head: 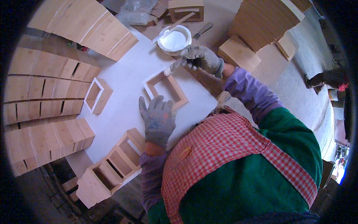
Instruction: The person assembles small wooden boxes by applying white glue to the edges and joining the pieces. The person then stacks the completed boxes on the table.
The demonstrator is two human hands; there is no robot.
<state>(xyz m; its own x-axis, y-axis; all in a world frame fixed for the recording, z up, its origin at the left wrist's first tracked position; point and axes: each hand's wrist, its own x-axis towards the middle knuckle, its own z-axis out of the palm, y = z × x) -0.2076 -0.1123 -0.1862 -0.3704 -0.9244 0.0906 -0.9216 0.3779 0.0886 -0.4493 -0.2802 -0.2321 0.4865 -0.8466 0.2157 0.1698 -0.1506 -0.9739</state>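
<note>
A rectangular wooden frame lies on a white board before me. White paste coats its far-left edges. My left hand, in a grey glove with coloured marks, holds the frame by its near-left corner; some fingertips are hidden. Over the frame's far corner is my gloved right hand, fingers bent. A narrow grey shape with a white-coated tip reaches from it to the frame; I cannot tell whether that is a finger or a small applicator. Just beyond stands a bowl of white paste with a stick across it.
Another white-edged wooden frame stands at left, beside rows of stacked wooden boxes. Several open frames line the near-left edge. A putty knife lies beyond the bowl. Wooden blocks and a large carton are at right.
</note>
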